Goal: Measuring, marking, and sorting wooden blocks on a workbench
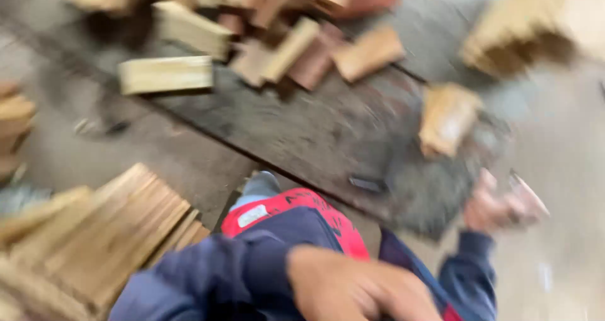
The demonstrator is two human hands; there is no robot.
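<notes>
Fingers (378, 296) of left hand (353, 291) curled loosely, empty, right hand (498, 206) raised, grip too blurred to tell, rough-sawn wood blocks (165, 74) scattered on dark board (302, 132).

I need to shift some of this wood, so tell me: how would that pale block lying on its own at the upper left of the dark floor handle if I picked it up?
The pale wood block looks stiff and squared, so it likely won't roll. Probably light for its size.

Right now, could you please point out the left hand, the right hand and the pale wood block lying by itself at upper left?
left hand (353, 289), head view, back of the hand.
right hand (501, 204), head view, palm area.
pale wood block (165, 74), head view, middle of its long face.
</notes>
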